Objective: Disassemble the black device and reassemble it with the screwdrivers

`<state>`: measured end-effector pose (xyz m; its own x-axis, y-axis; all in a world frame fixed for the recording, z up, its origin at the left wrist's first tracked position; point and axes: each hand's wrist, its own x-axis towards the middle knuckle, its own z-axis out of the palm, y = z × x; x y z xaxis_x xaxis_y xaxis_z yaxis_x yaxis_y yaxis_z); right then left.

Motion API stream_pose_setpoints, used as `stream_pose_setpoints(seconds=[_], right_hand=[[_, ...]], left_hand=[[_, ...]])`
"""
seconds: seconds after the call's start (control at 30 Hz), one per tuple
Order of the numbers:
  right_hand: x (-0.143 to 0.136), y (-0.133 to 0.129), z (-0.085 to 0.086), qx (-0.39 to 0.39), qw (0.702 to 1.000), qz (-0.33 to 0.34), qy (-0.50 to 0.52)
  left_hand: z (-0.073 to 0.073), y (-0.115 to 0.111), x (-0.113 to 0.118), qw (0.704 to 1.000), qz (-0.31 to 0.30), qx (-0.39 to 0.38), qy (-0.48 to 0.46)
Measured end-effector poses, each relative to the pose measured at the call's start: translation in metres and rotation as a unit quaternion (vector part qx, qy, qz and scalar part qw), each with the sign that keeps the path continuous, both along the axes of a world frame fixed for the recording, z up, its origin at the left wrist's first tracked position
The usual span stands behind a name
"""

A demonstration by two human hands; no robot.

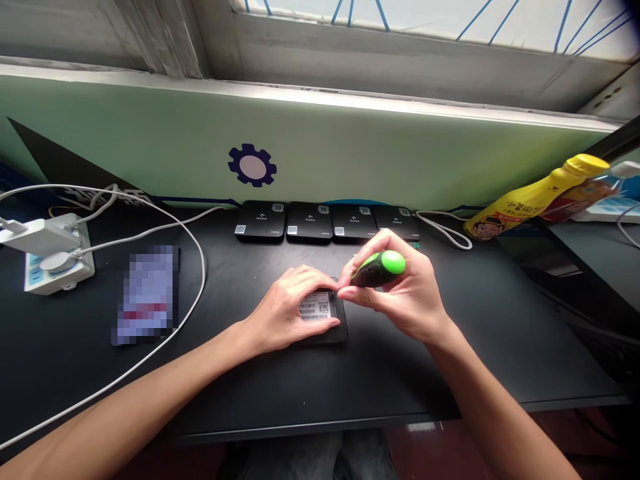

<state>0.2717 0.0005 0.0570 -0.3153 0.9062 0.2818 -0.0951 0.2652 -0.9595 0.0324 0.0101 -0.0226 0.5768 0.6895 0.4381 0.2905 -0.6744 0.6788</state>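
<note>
Unit under inspection: We find one flat black device (341,331) on the desk (240,393), at the centre of our clock face, its printed label (315,308) facing up.
Left hand: We note the left hand (283,310) set over the device from 9 o'clock, thumb and fingers apart, clamped on its near and far edges.
Right hand: We record the right hand (413,293) coming in from 3 o'clock, fingers closed on a green-and-black screwdriver (383,268), thumb and forefinger meeting near the device's far right corner. The tip is hidden; we cannot tell whether it touches.
Progress: We judge the handling of this corner to be under way. The device is label up, steadied, with the tool brought to it. How much is done or left, we cannot tell.
Row of units: Four black devices (310,223) lie flat from 11 to 1 o'clock, logo faces up; we cannot certify whether any has been worked on.
Surroundings: Power strip (85,263) and blurred-out item (145,293) at 9 o'clock, the latter nearer; looped white cable (453,241) and yellow bottle (530,197) at 2 o'clock.
</note>
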Motion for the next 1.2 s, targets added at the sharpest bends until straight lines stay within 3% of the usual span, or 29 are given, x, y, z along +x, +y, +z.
stream_pose_setpoints(seconds=[0.17, 0.33, 0.63, 0.83, 1.1, 1.2], right_hand=[[0.003, 0.002, -0.007, 0.011, 0.999, -0.025, -0.025], [0.009, 0.003, -0.004, 0.043, 0.997, -0.014, -0.058], [0.001, 0.006, -0.007, 0.002, 0.999, -0.042, 0.006], [0.009, 0.003, 0.004, -0.025, 0.998, 0.013, -0.059], [0.005, 0.002, 0.001, -0.001, 1.000, -0.003, -0.025], [0.008, 0.003, 0.004, 0.034, 0.996, -0.006, -0.079]], left_hand=[[0.002, -0.001, 0.000, 1.000, 0.001, 0.002, -0.002], [0.005, -0.001, 0.000, 1.000, -0.003, -0.008, 0.005], [0.001, -0.001, 0.000, 1.000, -0.001, -0.006, -0.004], [0.004, -0.001, 0.000, 1.000, -0.005, -0.014, 0.007], [0.000, 0.000, 0.000, 1.000, -0.002, 0.001, -0.011], [0.002, 0.000, 0.000, 1.000, -0.008, -0.007, 0.000]])
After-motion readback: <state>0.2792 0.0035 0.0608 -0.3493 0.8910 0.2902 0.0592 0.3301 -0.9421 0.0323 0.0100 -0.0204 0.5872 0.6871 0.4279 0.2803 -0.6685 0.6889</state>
